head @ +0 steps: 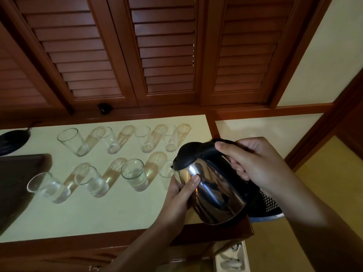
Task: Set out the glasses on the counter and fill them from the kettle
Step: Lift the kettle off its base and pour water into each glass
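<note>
Gripping black handle with right hand (253,163), I'm tilting steel kettle (212,185) toward near-row glass (166,170); left hand (182,190) cupping slick, likely heavy body, fingers curled.

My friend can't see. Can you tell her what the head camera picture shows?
Two hands tilt a shiny steel kettle over the rightmost front glass; the right hand grips the black handle, the left hand steadies its body. Eight glasses stand in two rows on the pale counter.
</note>
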A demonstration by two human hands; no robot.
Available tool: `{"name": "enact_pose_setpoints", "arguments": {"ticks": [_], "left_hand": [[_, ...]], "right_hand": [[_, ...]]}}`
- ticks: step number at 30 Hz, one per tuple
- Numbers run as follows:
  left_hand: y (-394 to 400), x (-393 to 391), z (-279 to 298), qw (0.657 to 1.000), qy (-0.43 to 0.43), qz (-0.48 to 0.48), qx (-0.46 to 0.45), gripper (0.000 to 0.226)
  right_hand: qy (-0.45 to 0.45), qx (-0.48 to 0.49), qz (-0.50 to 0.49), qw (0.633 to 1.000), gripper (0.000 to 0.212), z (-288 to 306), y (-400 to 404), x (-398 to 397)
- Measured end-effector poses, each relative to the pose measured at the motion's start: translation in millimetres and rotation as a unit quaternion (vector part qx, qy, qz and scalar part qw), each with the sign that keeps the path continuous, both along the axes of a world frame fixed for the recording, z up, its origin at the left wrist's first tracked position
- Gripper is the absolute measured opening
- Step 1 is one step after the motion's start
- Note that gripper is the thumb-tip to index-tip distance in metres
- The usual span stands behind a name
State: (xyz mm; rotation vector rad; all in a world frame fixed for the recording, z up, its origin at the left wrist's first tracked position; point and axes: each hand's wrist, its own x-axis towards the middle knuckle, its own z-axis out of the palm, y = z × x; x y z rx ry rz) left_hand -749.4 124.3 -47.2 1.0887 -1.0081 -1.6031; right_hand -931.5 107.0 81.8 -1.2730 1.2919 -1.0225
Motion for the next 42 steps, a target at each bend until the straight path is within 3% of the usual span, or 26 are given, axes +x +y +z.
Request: {"name": "enact_pose_setpoints", "arguments": {"ticks": [16, 21, 31, 36, 42], "left_hand": [[0.5, -2.9, -6.7, 1.0, 0.009, -0.007, 0.005, 0.078], [2.1, -4.8, -4.8, 1.0, 0.01, -0.009, -0.002, 0.059], [3.5, -6.6, -5.5, 1.0, 0.005, -0.004, -0.008, 0.074], [3.4, -6.6, -4.1, 1.0, -0.002, -0.006, -0.005, 0.096], [4.1, -8.8, 0.5, 1.0, 0.002, -0.007, -0.015, 0.098]], "right_hand": [[0.009, 0.0, 0.011, 1.0, 0.043, 0.0, 0.1, -4.4], [0.011, 0.002, 0.014, 1.0, 0.043, 1.1, 0.8, -5.4], [0.02, -0.007, 0.016, 1.0, 0.044, 2.5, 2.5, -7.5], [0.028, -0.006, 0.006, 1.0, 0.045, 2.1, 2.2, -7.2], [0.037, 0.0, 0.001, 0.999, 0.044, 2.9, 1.6, -8.1]]}}
